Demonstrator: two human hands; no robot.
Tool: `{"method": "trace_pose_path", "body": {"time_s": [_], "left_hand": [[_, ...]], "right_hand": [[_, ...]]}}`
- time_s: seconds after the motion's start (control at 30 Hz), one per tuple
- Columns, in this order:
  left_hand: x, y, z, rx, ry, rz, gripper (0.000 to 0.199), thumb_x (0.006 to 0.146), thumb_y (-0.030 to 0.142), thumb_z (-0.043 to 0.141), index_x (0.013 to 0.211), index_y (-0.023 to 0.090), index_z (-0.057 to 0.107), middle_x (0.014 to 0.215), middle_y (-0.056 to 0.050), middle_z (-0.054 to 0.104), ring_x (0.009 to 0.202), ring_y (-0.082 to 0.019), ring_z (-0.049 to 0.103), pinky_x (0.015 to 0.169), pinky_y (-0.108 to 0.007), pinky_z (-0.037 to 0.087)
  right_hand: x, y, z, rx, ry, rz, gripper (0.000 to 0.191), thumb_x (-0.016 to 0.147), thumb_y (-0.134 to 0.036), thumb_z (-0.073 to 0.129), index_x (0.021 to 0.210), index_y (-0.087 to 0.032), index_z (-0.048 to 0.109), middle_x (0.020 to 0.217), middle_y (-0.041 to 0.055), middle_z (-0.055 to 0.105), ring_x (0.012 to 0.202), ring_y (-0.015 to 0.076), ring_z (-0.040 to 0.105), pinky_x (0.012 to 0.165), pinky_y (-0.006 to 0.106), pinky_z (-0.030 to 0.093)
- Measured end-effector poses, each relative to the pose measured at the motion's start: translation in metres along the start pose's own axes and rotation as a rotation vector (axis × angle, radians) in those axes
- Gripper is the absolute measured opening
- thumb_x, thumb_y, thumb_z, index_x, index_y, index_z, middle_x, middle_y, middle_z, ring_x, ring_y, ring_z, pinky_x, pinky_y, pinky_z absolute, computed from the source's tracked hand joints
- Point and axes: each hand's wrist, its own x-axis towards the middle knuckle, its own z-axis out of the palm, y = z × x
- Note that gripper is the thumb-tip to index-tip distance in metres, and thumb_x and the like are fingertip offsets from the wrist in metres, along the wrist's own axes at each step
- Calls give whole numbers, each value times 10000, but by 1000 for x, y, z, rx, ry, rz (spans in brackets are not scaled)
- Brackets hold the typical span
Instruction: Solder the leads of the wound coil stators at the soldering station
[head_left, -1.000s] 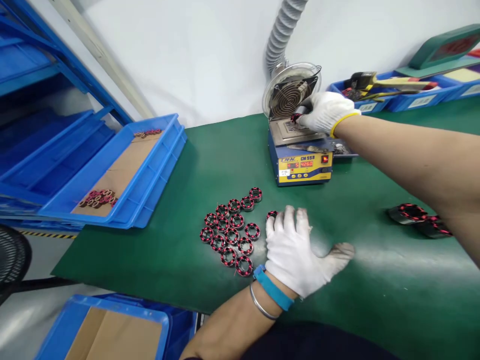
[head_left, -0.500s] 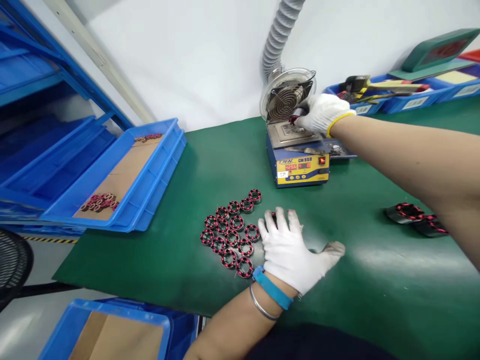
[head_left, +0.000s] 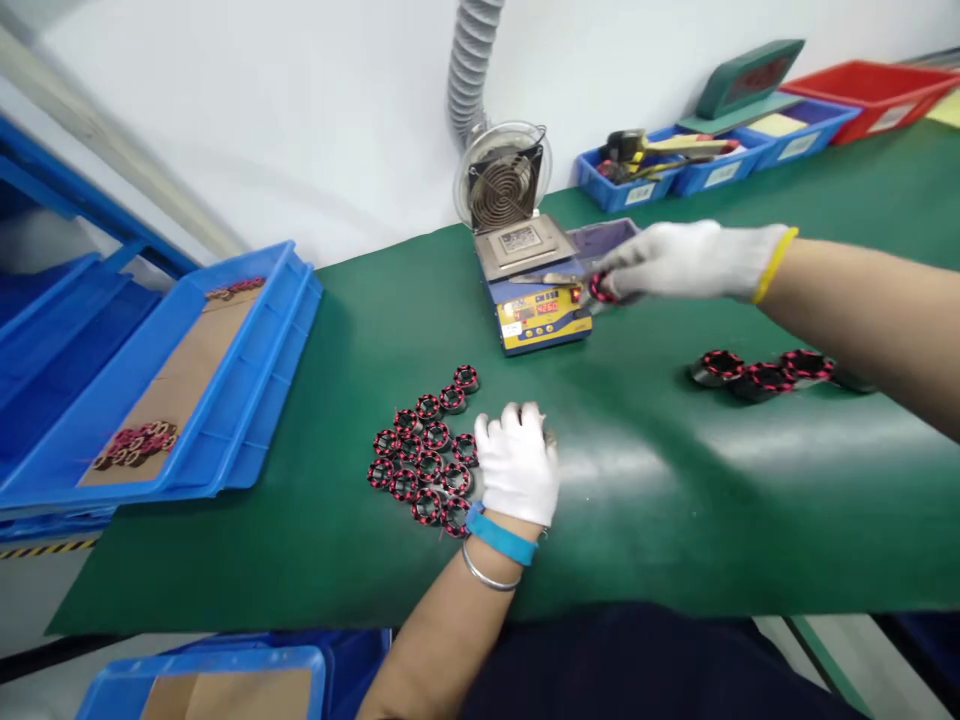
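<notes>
In my white-gloved right hand [head_left: 664,262] I hold a wound motor stator [head_left: 602,288], a dark ring with pink-red coils, pinched between the fingers and slightly blurred. It is beside the front right corner of the solder pot [head_left: 525,255], whose red display is lit. My gloved left hand [head_left: 519,465] rests low over the green table, its fingers curled down and closed; what lies under them is hidden. Just left of it stands a cluster of several stators [head_left: 430,467], set upright on the table.
Several more stators [head_left: 720,367] stand near my right forearm. Stacked blue crates [head_left: 259,370] with cardboard and small coils are on the left. Blue bins [head_left: 720,175] with tools and a red bin [head_left: 870,90] line the back. A tweezer-like tool [head_left: 547,279] lies across the pot.
My right hand has come away from the pot's top, toward me and right, carrying the stator. My left hand's spread fingers have curled shut. The view has turned right.
</notes>
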Motion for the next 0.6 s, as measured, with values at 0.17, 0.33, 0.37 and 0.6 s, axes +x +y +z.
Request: {"method": "trace_pose_path", "body": {"time_s": [0.17,0.33,0.37,0.6], "left_hand": [[1,2,-1,-19,-59,76,281,903,240,631,1180,199,658,1099,-102,721,1003,-263,685,1021,-442,471],[3,4,5,-138,-62,20,427,848,254,684,1260,161,616,1103,-112,734,1022,-283,694,957,-429,518],[2,5,7,-180,-42,22,456,830,255,695,1267,153,610,1106,-114,737,1020,-285,697,952,-428,526],[-8,4,17,-403,309,146,537,749,257,687,1259,118,597,1065,-141,729,1012,-301,701,970,-465,553]], "right_hand": [[-47,40,38,-502,-231,70,390,882,-283,543,1225,-248,726,1236,101,659,1098,292,632,947,393,486],[-88,41,55,-464,44,209,463,904,-417,541,1306,-232,675,1358,112,594,1198,346,585,975,501,484],[-97,36,63,-333,114,235,507,894,-472,550,1340,-253,651,1372,98,591,1205,354,584,975,531,485],[-106,-11,149,957,-193,16,620,776,-432,675,1315,-126,653,1207,119,690,1038,222,693,908,318,581]]}}
